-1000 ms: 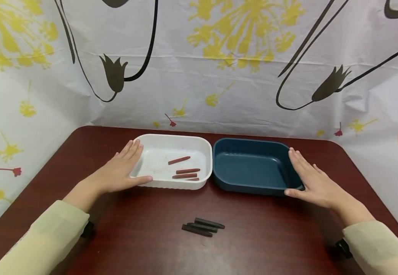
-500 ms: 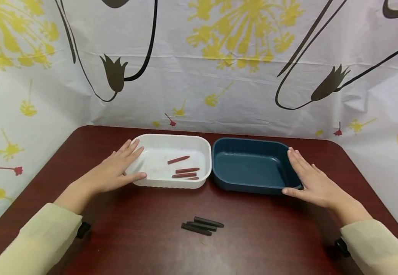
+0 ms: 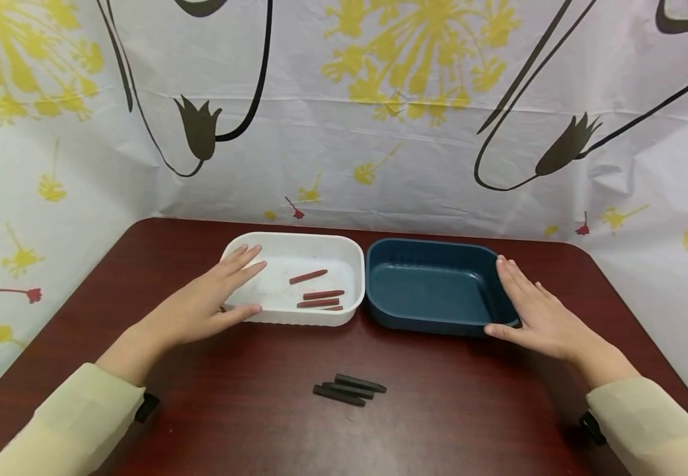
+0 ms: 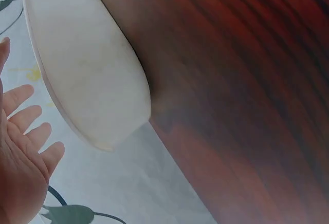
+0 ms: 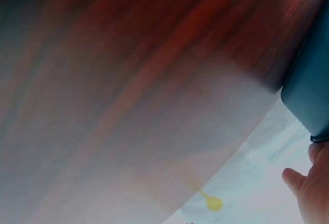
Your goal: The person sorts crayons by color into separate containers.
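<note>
My left hand point(image 3: 203, 304) is spread over the left end of the white tray point(image 3: 296, 317), fingers straight, nothing between them. In the left wrist view its fingers point(image 4: 28, 118) show apart from the white tray's side. At the right end of the dark blue tray point(image 3: 433, 324), my right hand point(image 3: 542, 320) lies with straight fingers along the rim and the thumb at the front corner. Several dark red crayons point(image 3: 318, 303) lie in the right part of the white tray. A few black crayons point(image 3: 346, 390) lie side by side on the table in front of the trays.
Both trays stand side by side near the back of the dark red wooden table point(image 3: 439, 423). Behind and beside the table hangs a white patterned cloth point(image 3: 296, 132). Small specks dot the white tray's floor.
My left hand drew back a little to the left from the white tray, then came forward and right over its end again. My right hand stays by the blue tray; the crayons have not moved.
</note>
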### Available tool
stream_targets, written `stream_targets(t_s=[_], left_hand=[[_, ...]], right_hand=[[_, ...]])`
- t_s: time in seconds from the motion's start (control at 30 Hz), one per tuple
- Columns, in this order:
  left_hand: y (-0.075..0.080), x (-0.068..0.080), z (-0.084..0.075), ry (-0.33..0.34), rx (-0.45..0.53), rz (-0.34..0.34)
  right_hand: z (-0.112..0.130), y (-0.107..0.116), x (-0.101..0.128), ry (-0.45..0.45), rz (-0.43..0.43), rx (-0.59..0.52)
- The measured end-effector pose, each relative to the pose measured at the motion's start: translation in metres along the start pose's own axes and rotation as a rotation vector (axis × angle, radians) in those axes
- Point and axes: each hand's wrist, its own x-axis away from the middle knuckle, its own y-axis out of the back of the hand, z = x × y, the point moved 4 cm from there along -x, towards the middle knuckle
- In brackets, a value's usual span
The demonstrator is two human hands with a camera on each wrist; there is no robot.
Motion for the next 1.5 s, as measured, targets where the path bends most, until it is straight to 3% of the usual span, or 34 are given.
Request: stream_targets(t_s=[0.4,0.8,1.1,1.37,1.5], left_hand=[[-0.006,-0.004,-0.038,-0.105,0.006,-0.005],[-0.016,-0.015,-0.078,-0.316,0.047,0.011],[-0.025,-0.019,-0.099,-0.381,0.043,0.046],[-0.036,-0.024,-0.123,-0.536,-0.005,0.058],[-0.042,-0.027,-0.129,-0.565,0.013,0.082]], right_hand=[[-0.001,-0.002,-0.002,0.033,-0.013,-0.055],[-0.002,-0.003,-0.004,0.047,0.000,-0.092],[-0.004,-0.003,-0.004,0.041,0.014,-0.096],[-0.003,-0.004,-0.004,0.042,0.005,-0.102],[-0.003,-0.003,-0.005,0.042,0.002,-0.097]])
